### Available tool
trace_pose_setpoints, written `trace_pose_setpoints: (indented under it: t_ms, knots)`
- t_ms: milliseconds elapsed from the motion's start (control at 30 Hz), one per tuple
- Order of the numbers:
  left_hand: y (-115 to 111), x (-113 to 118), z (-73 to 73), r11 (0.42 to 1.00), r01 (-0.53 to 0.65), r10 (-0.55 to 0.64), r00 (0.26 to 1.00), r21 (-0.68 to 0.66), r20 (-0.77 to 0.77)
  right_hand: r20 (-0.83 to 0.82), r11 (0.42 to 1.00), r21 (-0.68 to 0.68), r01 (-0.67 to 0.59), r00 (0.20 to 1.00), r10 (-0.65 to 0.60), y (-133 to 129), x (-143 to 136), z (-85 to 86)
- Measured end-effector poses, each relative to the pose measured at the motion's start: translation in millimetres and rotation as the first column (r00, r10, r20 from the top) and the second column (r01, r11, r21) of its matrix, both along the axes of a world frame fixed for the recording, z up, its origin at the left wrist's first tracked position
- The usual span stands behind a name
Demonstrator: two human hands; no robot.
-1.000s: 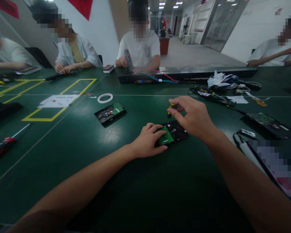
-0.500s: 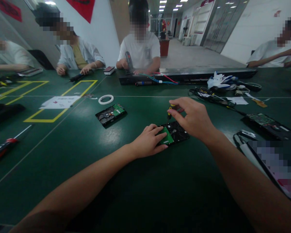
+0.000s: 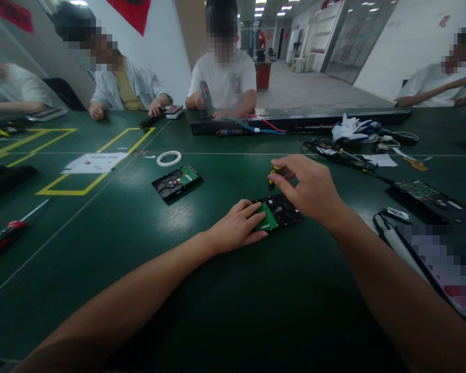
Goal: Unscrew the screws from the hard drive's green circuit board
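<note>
Left hand point(image 3: 243, 225) is resting on the drive's point(image 3: 283, 212) left end, fingers spread, thumb by its near edge. Right hand point(image 3: 310, 187) is raised over the drive's far edge, fingertips pinched.

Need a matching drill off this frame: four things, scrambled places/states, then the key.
Things:
1. Left hand
2. Right hand
3. White ring
4. Red-and-black screwdriver

Places/states:
A. Holds a yellow-and-black screwdriver
B. Lies at the picture's left edge
C. Rests on the green board of a hard drive
D. Lies flat just beyond another hard drive

Pairs: 1-C, 2-A, 3-D, 4-B
</note>
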State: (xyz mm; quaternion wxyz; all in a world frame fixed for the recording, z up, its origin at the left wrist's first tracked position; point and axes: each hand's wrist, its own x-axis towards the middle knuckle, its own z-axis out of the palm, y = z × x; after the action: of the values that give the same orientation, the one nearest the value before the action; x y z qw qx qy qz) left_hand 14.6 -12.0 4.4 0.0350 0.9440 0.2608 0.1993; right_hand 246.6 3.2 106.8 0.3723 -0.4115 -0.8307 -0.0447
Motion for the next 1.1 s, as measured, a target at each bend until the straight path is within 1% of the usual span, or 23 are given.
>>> trace_pose_setpoints:
  t_ms: [233, 333, 467, 567, 667, 800, 1000, 1100]
  knots:
    - [-0.3, 0.2, -5.6, 0.999, -0.033, 0.033, 0.999, 0.023, 0.018, 0.007, 0.996, 0.016, 0.09, 0.996, -0.09, 2.6, 0.9, -3.2]
    - [-0.8, 1.0, -4.7, 0.999, -0.034, 0.033, 0.999, 0.026, 0.016, -0.002, 0.997, 0.016, 0.082, 0.997, -0.082, 2.7, 0.5, -4.3]
    - [-1.6, 1.6, -3.1, 0.999, -0.034, 0.033, 0.999, 0.019, 0.018, 0.003, 0.999, 0.02, 0.034, 0.999, -0.034, 2.2, 0.3, -2.9]
    - [-1.8, 1.2, -3.3, 0.999, -0.038, 0.038, 0.999, 0.005, 0.016, -0.005, 1.0, -0.011, -0.003, 1.0, 0.003, 3.0, 1.6, -2.3]
    - [-1.4, 0.8, -4.6, 0.999, -0.034, 0.034, 0.999, -0.003, 0.023, -0.045, 0.998, -0.055, -0.013, 0.999, 0.01, 4.3, 3.1, -3.0]
    - [-0.7, 1.2, -5.8, 1.0, -0.03, 0.03, 0.999, -0.001, 0.029, -0.029, 0.999, -0.046, 0.0, 1.0, -0.002, 3.8, 2.3, -2.9]
    - [-0.7, 1.6, -5.3, 0.999, -0.036, 0.035, 0.999, 0.013, 0.016, 0.024, 0.997, -0.008, 0.072, 0.997, -0.072, 1.7, -0.2, -0.4]
    - [-0.8, 1.2, -5.3, 0.999, -0.032, 0.031, 0.999, 0.025, 0.017, 0.047, 0.996, 0.005, 0.084, 0.995, -0.084, 2.0, 0.8, -0.6]
